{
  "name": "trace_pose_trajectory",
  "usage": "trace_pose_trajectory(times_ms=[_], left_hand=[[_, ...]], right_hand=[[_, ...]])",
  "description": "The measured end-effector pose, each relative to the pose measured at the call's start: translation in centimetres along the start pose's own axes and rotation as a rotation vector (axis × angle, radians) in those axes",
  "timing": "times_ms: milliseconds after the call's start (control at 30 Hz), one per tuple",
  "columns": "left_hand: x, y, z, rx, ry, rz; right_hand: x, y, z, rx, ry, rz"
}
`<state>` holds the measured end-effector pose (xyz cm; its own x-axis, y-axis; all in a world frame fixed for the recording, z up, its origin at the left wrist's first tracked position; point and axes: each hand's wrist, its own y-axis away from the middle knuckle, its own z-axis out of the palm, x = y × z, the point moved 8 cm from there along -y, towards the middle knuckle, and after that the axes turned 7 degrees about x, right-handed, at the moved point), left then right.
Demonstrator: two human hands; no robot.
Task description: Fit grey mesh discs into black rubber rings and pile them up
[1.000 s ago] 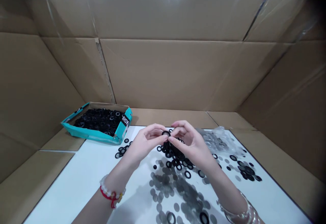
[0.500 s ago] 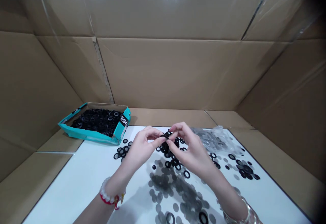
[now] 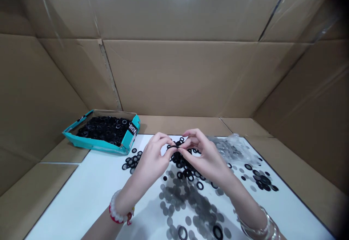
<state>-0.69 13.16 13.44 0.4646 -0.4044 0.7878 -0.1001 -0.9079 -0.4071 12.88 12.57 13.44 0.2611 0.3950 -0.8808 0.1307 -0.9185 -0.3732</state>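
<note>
My left hand (image 3: 158, 154) and my right hand (image 3: 201, 152) meet over the middle of the white table. Between their fingertips is a small black rubber ring (image 3: 175, 147), pinched from both sides and partly covered by the fingers. Just beneath lies a pile of black rings (image 3: 188, 172). Nearer to me, many grey translucent discs (image 3: 177, 196) are spread over the table. To the left of my left hand sits a small cluster of black-rimmed grey discs (image 3: 131, 162).
A teal open box (image 3: 95, 144) full of black rings stands at the back left. At the back right lies a clear plastic bag (image 3: 231, 149) with grey pieces. Black rings and discs (image 3: 263, 182) gather at the right. Cardboard walls (image 3: 180, 80) enclose the table.
My left hand has turned a little, its fingers lower around the ring. My right hand's fingers have closed in slightly. Both still hold the ring.
</note>
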Motion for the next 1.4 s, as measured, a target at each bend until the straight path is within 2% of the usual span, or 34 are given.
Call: trace_pose_trajectory(times_ms=[100, 267, 333, 500, 633, 733, 867, 933, 1033, 1167, 1267, 1400], left_hand=[[0.2, 0.0, 0.0, 0.002, 0.018, -0.011], [-0.7, -0.2, 0.7, -0.016, 0.367, -0.197], [-0.9, -0.1, 1.1, -0.045, 0.439, -0.231], [-0.1, 0.0, 0.8, -0.029, 0.256, -0.111], [-0.2, 0.0, 0.6, 0.005, 0.155, -0.101], [-0.8, -0.1, 1.1, 0.0, 0.33, -0.208], [-1.3, 0.1, 1.6, 0.007, 0.567, -0.349], [-1.0, 0.1, 1.6, -0.015, 0.566, -0.336], [-0.4, -0.1, 1.4, -0.039, 0.421, -0.227], [-0.1, -0.2, 0.6, 0.04, 0.198, -0.11], [-0.4, -0.2, 0.6, 0.053, 0.241, -0.135], [-0.7, -0.3, 1.5, -0.097, 0.368, -0.21]], right_hand=[[-0.7, 0.3, -0.3, 0.043, 0.04, -0.026], [-0.4, -0.3, -0.3, 0.088, -0.139, -0.01], [0.2, -0.7, -0.3, 0.084, -0.215, 0.022], [0.8, -0.8, -0.2, 0.034, -0.221, 0.089], [-0.3, -0.4, -0.5, 0.065, -0.149, 0.036], [-0.5, -0.5, -0.7, 0.086, -0.2, 0.047], [0.1, -0.8, -0.3, 0.051, -0.304, 0.092], [0.5, -0.8, -0.3, 0.042, -0.285, 0.11], [0.7, -0.7, -0.3, 0.034, -0.184, 0.109], [-0.3, -0.3, -0.6, 0.073, -0.031, 0.035], [-0.8, -0.1, -1.0, 0.134, 0.01, 0.019], [-0.2, -0.5, -1.0, 0.094, -0.084, 0.06]])
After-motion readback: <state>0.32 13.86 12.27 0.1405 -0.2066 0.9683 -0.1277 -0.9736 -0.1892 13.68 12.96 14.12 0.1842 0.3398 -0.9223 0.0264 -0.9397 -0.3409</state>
